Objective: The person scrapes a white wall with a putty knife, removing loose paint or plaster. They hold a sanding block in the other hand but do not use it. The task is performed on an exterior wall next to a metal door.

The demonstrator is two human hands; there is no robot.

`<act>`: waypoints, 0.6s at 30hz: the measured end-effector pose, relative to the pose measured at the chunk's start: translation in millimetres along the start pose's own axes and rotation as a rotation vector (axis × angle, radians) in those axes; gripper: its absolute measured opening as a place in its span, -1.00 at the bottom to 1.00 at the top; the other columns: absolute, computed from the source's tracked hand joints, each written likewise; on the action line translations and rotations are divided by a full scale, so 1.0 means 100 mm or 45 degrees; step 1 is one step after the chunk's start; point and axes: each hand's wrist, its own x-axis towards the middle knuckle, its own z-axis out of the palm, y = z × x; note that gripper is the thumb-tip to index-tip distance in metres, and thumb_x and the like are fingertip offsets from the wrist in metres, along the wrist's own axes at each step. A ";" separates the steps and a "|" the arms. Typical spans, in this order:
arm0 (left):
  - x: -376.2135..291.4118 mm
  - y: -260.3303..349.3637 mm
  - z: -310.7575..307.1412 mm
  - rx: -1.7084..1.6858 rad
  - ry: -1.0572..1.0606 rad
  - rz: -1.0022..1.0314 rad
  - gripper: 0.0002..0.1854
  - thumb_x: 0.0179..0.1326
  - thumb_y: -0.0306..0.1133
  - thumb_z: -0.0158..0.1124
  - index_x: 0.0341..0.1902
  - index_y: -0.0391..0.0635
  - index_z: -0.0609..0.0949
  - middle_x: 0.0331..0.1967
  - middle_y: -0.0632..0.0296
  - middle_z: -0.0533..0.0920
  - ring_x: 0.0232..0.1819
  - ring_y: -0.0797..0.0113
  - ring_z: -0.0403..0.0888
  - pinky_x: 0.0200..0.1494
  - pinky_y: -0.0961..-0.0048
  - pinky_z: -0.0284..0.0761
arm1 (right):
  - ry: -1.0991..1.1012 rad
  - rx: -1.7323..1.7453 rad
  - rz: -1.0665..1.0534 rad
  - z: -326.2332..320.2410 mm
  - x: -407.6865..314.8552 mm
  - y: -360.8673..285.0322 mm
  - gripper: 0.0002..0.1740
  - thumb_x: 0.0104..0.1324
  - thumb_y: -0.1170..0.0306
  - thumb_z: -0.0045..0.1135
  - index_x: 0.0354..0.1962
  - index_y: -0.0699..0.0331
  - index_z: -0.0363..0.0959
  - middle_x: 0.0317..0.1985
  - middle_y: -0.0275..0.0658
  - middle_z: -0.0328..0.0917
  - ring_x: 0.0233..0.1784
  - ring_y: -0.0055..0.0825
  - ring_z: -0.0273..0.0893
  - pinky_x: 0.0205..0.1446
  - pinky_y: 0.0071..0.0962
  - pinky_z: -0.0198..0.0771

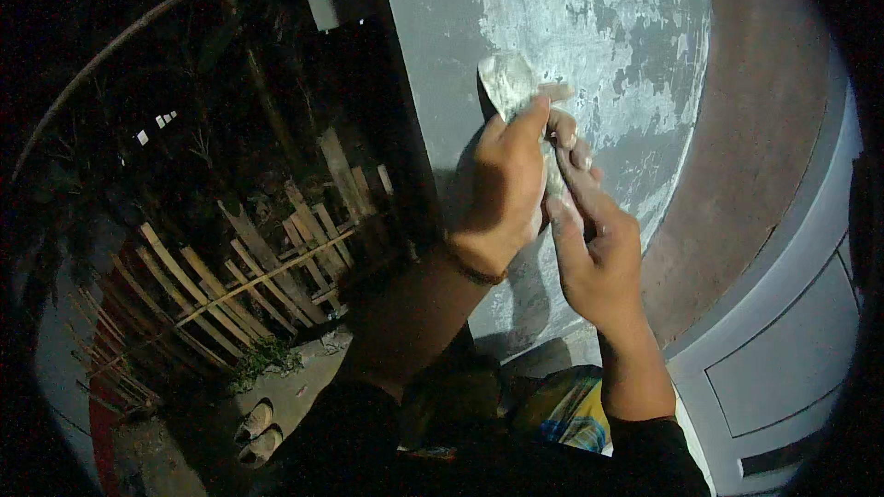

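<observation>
In front of a grey wall [442,69] with patchy, flaking pale paint, both my hands are raised close together. My left hand [507,179] grips what looks like a scraper or putty knife [506,79]; its broad, pale-smeared blade sticks out above my thumb. A narrower whitish part [554,179], probably the handle, shows between my hands. The fingers of my right hand [608,241] pinch this lower part, and pale residue coats the fingertips. Behind my fingers, a short light strip [556,91] is partly visible; I cannot tell what it is.
A brown wall band [753,110] curves along the right, beside a grey panelled door [780,366]. Down on the left, a bamboo and wood-slat fence [255,290] borders dark plants. A pair of shoes [259,435] rests on the concrete ground near a green plant [266,362].
</observation>
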 end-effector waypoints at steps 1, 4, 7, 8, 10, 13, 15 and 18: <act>0.00 0.01 0.02 0.019 0.100 -0.091 -0.61 0.51 -0.16 0.06 0.21 -0.20 0.51 -0.44 0.34 0.42 -0.41 0.38 0.47 -0.29 0.27 0.58 | -0.037 -0.036 -0.109 -0.03 0.03 -0.02 -0.54 0.40 0.46 0.12 0.20 0.52 0.47 -0.19 0.22 0.67 -0.25 -0.24 0.70 -0.10 -0.33 0.53; -0.02 0.07 0.12 0.053 0.300 -0.257 -0.62 0.51 -0.18 0.08 0.19 -0.22 0.53 -0.44 0.33 0.43 -0.45 0.37 0.48 -0.30 0.27 0.58 | -0.064 0.007 0.054 0.01 0.10 -0.12 -0.54 0.40 0.47 0.11 0.20 0.56 0.45 -0.03 0.27 0.64 0.07 -0.10 0.71 0.11 -0.32 0.52; 0.14 0.15 0.15 0.076 0.211 -0.079 -0.63 0.50 -0.19 0.08 0.16 -0.21 0.54 -0.43 0.32 0.45 -0.45 0.35 0.49 -0.30 0.25 0.59 | 0.026 -0.071 -0.241 0.00 0.25 -0.10 -0.52 0.40 0.45 0.11 0.21 0.56 0.44 0.04 0.31 0.60 0.20 -0.13 0.64 0.21 -0.33 0.48; 0.20 0.17 0.15 0.115 0.111 0.058 -0.64 0.50 -0.20 0.07 0.15 -0.21 0.56 -0.42 0.31 0.47 -0.44 0.35 0.52 -0.30 0.24 0.61 | 0.004 0.073 -0.171 -0.02 0.29 -0.08 -0.51 0.40 0.44 0.11 0.21 0.56 0.44 0.07 0.32 0.58 0.24 -0.15 0.61 0.25 -0.34 0.46; 0.23 0.17 0.13 0.117 0.125 0.021 -0.64 0.49 -0.20 0.07 0.16 -0.21 0.56 -0.41 0.30 0.48 -0.43 0.35 0.52 -0.30 0.24 0.61 | -0.099 0.213 -0.007 -0.05 0.29 -0.09 -0.51 0.46 0.48 0.04 0.28 0.55 0.37 0.26 0.18 0.49 0.42 -0.23 0.38 0.47 -0.32 0.17; 0.16 0.18 0.16 0.115 0.228 -0.128 -0.57 0.49 -0.19 0.07 0.25 -0.24 0.52 -0.41 0.30 0.46 -0.41 0.34 0.52 -0.26 0.24 0.61 | -0.123 0.077 -0.061 -0.06 0.25 -0.20 -0.50 0.49 0.51 0.00 0.32 0.56 0.33 0.36 0.14 0.43 0.53 -0.23 0.25 0.60 -0.30 -0.01; 0.14 0.25 0.24 0.130 0.264 -0.136 -0.59 0.49 -0.20 0.06 0.22 -0.23 0.56 -0.42 0.30 0.47 -0.40 0.32 0.53 -0.23 0.24 0.61 | -0.178 0.013 0.079 -0.05 0.30 -0.31 -0.50 0.49 0.51 0.00 0.32 0.57 0.33 0.36 0.15 0.43 0.53 -0.24 0.25 0.60 -0.29 0.00; 0.37 0.45 0.41 0.163 0.281 -0.007 -0.61 0.50 -0.20 0.05 0.15 -0.24 0.60 -0.39 0.29 0.49 -0.37 0.31 0.55 -0.20 0.22 0.61 | -0.100 0.118 -0.156 -0.06 0.59 -0.40 -0.51 0.50 0.50 0.00 0.31 0.59 0.33 0.36 0.14 0.42 0.53 -0.27 0.25 0.59 -0.32 0.05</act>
